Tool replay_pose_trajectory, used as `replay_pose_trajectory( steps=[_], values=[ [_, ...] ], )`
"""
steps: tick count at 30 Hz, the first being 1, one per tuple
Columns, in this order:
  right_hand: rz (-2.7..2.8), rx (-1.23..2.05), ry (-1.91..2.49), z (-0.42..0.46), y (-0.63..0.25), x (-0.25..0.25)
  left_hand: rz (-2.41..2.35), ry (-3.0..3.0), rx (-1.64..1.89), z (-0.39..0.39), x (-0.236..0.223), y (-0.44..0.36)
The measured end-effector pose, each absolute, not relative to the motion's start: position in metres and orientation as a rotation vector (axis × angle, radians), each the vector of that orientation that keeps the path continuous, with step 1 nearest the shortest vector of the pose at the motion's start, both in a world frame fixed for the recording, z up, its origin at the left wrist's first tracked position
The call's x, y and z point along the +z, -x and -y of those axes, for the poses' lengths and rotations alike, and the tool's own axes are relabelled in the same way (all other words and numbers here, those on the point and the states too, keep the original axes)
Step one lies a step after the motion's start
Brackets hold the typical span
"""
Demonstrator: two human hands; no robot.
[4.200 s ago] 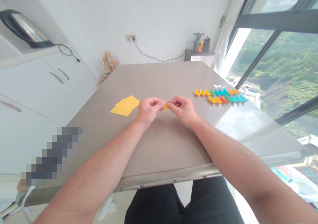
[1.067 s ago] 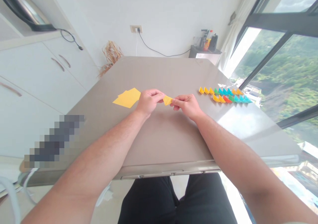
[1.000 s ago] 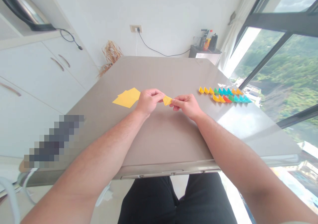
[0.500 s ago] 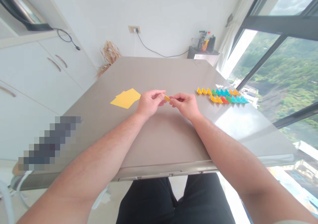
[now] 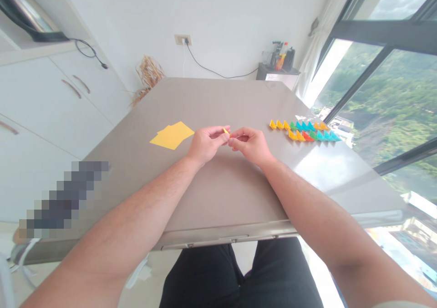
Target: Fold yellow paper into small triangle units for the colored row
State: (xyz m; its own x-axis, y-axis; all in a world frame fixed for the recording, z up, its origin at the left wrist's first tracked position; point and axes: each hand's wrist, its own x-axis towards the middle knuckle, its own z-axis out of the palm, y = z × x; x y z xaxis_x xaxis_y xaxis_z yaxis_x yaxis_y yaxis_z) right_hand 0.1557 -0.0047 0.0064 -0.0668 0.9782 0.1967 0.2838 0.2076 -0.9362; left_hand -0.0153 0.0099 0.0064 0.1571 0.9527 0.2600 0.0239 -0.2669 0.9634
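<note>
Over the middle of the grey table [image 5: 218,194], my left hand [image 5: 205,143] and my right hand [image 5: 250,144] meet, both pinching a small folded yellow paper piece [image 5: 226,131]. Only a thin sliver of that paper shows between the fingertips. A short way left of my left hand, a few flat yellow paper sheets [image 5: 171,135] lie on the table. To the right of my right hand stand two rows of several folded paper triangles [image 5: 304,131] in yellow, teal, green and red.
White cabinets [image 5: 51,112] run along the left, with a corded black appliance [image 5: 23,16] on top. A dried plant bundle [image 5: 146,78] leans at the table's far left corner. Bottles [image 5: 280,58] stand on a small unit at the back. Large windows [image 5: 385,80] fill the right.
The yellow piece showed as a wider triangle between my fingers a second ago; now my hands are closer together and only its edge shows.
</note>
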Motion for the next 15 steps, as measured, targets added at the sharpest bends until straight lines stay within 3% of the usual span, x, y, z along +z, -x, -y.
replay_pose_trajectory(
  steps=[15],
  values=[
    [1.485,1.029,1.168,0.0073,-0.1546,0.0098,-1.037,-1.612,1.247,-0.008,0.0089,0.0173]
  ],
)
